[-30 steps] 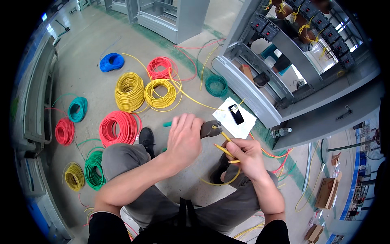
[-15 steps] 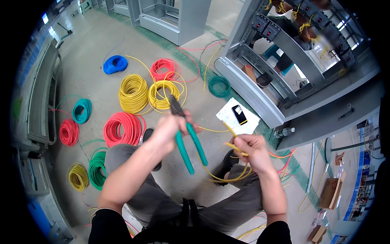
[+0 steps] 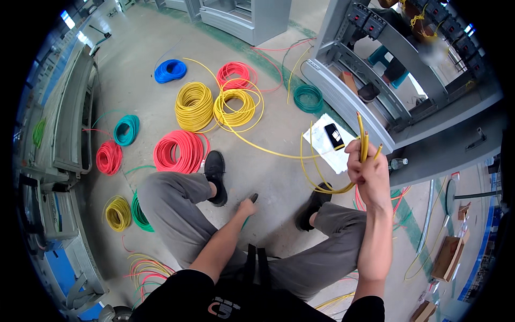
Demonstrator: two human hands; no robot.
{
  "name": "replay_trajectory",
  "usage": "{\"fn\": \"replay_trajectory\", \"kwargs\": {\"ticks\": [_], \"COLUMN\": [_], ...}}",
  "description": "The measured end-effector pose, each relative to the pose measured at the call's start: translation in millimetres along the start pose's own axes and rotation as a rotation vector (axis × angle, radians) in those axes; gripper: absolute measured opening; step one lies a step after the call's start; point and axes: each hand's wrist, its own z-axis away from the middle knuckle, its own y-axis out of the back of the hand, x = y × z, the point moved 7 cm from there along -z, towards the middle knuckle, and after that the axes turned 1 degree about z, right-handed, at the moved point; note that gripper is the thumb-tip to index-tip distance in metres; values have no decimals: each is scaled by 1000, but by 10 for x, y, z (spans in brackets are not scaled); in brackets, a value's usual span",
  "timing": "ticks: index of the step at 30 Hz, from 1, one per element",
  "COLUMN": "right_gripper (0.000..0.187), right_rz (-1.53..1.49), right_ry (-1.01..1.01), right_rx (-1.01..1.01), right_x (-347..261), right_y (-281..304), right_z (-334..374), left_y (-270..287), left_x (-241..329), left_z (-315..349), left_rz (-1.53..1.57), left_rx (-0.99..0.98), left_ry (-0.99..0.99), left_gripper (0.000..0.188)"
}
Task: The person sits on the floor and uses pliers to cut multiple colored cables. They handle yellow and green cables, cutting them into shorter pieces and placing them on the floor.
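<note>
Low between my knees, my left hand (image 3: pixel 246 208) is closed around a pair of wire cutters. Their dark jaws (image 3: pixel 254 198) poke out above the fist and a bit of green handle shows below. Raised at the right, my right hand (image 3: pixel 370 174) grips several yellow wires (image 3: pixel 364 144) whose cut ends point up and show copper. Looped lengths of the same wire hang below that hand. One yellow strand stretches across from the loose yellow coil (image 3: pixel 238 110) on the floor toward the loops.
Coils of yellow (image 3: pixel 193 106), red (image 3: pixel 177 153), blue (image 3: pixel 170 71) and green wire (image 3: pixel 308 99) lie ahead and left. Papers with a phone (image 3: pixel 334 136) lie near a grey open cabinet (image 3: pixel 354 104) at right. A bottle (image 3: pixel 397 163) and cardboard box (image 3: pixel 449 258) are farther right.
My left hand has dropped with the cutters from above the floor's middle to between my knees. My right hand has risen and moved right with the yellow wires. The view has shifted.
</note>
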Motion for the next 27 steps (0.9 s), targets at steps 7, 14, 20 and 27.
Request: {"fn": "replay_trajectory", "kwargs": {"ticks": [7,14,20,27], "right_gripper": [35,35,27,65], "right_rz": [-207,-567,-461,1225], "right_ry": [-202,-314,-524,-699], "right_rx": [92,158,373,427], "right_x": [248,254,1052,1715], "right_y": [76,172,1379,1726], "right_z": [-96,-175,-378,-496], "left_y": [487,352,396,-154], "left_x": [1052,2266,1865,1577], "left_z": [1030,2870,2847,2237], "left_rz": [298,296,25,198], "left_rx": [817,-220,-155,-458], "left_ry": [-772,-1238,-1275,-835], "left_gripper": [31,25,18,19]}}
